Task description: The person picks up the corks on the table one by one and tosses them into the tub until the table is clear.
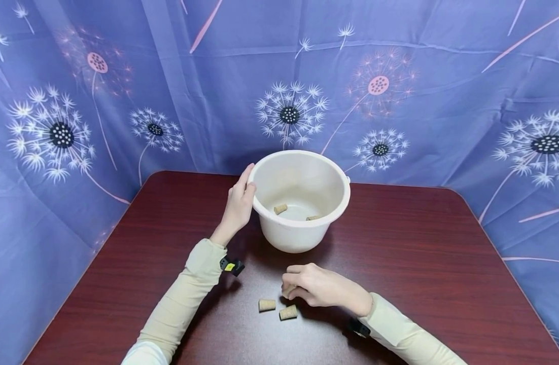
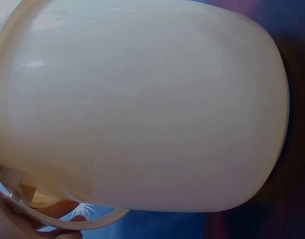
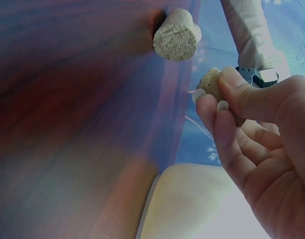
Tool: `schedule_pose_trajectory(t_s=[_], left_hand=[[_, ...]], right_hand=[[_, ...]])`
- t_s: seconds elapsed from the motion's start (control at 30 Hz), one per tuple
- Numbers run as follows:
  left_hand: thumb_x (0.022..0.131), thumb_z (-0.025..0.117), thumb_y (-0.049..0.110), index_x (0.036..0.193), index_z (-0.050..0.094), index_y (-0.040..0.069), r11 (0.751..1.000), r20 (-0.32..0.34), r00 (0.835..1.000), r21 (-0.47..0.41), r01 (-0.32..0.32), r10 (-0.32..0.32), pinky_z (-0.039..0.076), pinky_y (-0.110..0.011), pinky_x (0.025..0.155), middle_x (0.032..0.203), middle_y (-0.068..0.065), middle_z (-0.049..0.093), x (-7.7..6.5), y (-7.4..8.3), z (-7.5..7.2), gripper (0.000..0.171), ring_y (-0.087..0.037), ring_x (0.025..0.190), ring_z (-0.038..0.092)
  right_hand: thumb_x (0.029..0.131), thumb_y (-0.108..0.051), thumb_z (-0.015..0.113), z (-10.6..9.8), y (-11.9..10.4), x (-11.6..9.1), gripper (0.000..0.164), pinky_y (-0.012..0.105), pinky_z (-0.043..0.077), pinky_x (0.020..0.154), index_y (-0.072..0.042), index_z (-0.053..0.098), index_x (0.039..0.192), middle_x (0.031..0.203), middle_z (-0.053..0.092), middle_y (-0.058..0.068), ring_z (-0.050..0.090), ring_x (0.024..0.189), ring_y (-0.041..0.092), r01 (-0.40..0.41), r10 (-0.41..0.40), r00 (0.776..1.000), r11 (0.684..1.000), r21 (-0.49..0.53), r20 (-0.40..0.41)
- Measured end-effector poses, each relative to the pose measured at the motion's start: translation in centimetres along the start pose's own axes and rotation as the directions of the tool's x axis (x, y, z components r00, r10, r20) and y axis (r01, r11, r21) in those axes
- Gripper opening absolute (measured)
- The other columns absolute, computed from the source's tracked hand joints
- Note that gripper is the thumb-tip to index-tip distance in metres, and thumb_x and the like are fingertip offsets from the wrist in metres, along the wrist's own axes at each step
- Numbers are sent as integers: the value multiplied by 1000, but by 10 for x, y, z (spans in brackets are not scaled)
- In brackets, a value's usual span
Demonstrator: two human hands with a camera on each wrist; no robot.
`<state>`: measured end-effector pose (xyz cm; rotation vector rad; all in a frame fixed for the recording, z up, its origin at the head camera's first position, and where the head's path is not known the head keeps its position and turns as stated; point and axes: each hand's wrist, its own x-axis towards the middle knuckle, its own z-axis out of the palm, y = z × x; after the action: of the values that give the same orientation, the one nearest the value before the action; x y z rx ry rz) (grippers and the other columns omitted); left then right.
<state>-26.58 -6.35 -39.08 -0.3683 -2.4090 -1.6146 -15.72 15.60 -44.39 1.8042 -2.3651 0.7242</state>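
Note:
A white plastic bucket (image 1: 292, 235) stands on the table, its mouth tipped toward me, with cork stoppers (image 1: 280, 208) lying inside. My left hand (image 1: 239, 203) grips its rim at the left side; in the left wrist view the fingers curl by the rim and a handle (image 2: 100, 221). In front of the bucket, my right hand (image 1: 318, 285) pinches a cork (image 3: 212, 84) between thumb and fingertips, just over the table. Two more corks, one on the left (image 1: 267, 305) and one nearer the hand (image 1: 288, 312), lie on the table beside it.
The dark red wooden table (image 1: 421, 243) reaches back to a blue curtain (image 1: 224, 101) printed with dandelions. Black bands with small devices sit on both wrists, the left one (image 1: 231, 265) close to the bucket's near side.

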Motion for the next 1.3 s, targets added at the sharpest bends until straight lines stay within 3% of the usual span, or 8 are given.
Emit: schedule_pose_trajectory(t_s=[1.3], left_hand=[[97,35,20,151,33,13,1000,-9,1000,2,-12,12,47,-48,99,151,-12,42,0,-1,0,55,-29,127,52]], right_hand=[[86,-10,70,1,-2,0,9,2,43,75,-14,62,86,80,59,-8,61,78,-5,27,-27,1000,1000,13,-5]])
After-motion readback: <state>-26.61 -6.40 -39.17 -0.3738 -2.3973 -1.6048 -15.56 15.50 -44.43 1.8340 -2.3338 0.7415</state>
